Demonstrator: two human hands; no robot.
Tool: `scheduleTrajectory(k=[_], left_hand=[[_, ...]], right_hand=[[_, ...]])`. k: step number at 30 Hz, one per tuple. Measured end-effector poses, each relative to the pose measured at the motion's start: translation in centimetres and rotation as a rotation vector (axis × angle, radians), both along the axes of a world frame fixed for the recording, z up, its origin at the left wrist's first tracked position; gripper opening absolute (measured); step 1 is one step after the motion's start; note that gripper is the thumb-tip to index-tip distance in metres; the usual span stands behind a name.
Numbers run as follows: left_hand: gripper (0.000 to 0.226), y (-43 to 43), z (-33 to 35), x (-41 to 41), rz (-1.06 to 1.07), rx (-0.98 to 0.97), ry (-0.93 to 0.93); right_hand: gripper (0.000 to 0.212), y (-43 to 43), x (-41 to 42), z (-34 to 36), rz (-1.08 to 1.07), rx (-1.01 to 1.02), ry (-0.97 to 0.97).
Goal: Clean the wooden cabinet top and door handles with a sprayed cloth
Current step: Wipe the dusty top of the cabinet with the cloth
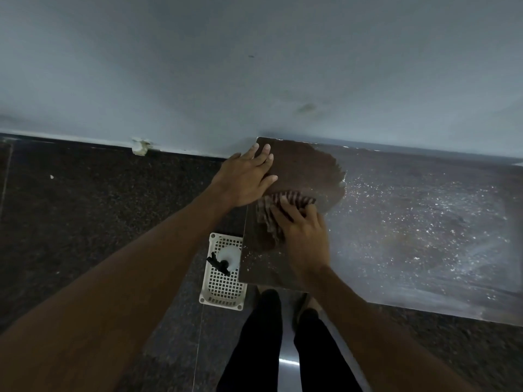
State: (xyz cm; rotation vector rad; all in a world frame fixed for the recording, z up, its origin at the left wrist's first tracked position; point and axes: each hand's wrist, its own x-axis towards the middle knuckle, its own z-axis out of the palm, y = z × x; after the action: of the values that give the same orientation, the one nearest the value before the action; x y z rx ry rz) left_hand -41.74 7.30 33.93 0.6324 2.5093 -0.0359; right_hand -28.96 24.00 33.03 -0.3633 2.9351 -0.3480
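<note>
cloth (285,198) on cabinet top (410,236), bottle (227,257) perhaps in basket (223,288)

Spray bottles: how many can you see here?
1. The spray bottle stands in the white basket on the floor, just left of the cabinet top; others might be hidden.

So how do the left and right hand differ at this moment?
The left hand lies bare on the cabinet top by its far left corner; the right hand sits nearer the person, on the striped cloth. The left hand's fingers are spread on wood; the right hand's press the cloth flat. Both rest palm-down on the top's darker, wiped end.
</note>
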Motion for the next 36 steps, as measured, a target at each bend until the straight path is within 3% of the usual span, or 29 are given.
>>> scheduleTrajectory(k=[3, 10, 12, 15, 18, 25, 29, 33, 36], left_hand=[[0.059, 0.3, 0.2, -0.1, 0.002, -0.035, -0.003], [0.054, 0.5, 1.2, -1.0, -0.069, -0.130, -0.026], [0.054, 0.7, 1.3, -1.2, -0.075, -0.146, -0.020], [0.055, 0.9, 1.2, -1.5, -0.077, -0.174, -0.012], [0.054, 1.0, 1.1, -1.6, -0.097, -0.199, -0.022], [0.056, 0.6, 1.4, -1.5, -0.088, -0.166, -0.028], [0.063, 0.1, 2.1, -1.9, -0.116, -0.135, -0.053], [0.060, -0.2, 3.1, -2.5, -0.088, -0.121, -0.071], [0.056, -0.1, 3.2, -3.0, -0.072, -0.125, -0.073]], right_hand=[[0.066, -3.4, -0.1, -0.1, -0.015, -0.048, -0.030], [0.074, -0.2, 4.6, -0.4, 0.370, -0.026, -0.015], [0.072, 0.7, 3.5, -0.5, 0.325, -0.019, 0.000], [0.078, -0.8, 0.4, -0.2, 0.080, -0.016, -0.031], [0.069, -3.5, -0.9, 0.1, -0.037, -0.033, -0.086], [0.072, -2.6, 5.3, -0.2, 0.240, -0.096, -0.016], [0.081, -1.8, 2.7, -1.3, 0.360, -0.033, -0.030], [0.056, -4.0, -4.6, -0.5, 0.106, -0.113, 0.012], [0.053, -4.9, -6.3, -0.2, 0.047, -0.132, 0.016]])
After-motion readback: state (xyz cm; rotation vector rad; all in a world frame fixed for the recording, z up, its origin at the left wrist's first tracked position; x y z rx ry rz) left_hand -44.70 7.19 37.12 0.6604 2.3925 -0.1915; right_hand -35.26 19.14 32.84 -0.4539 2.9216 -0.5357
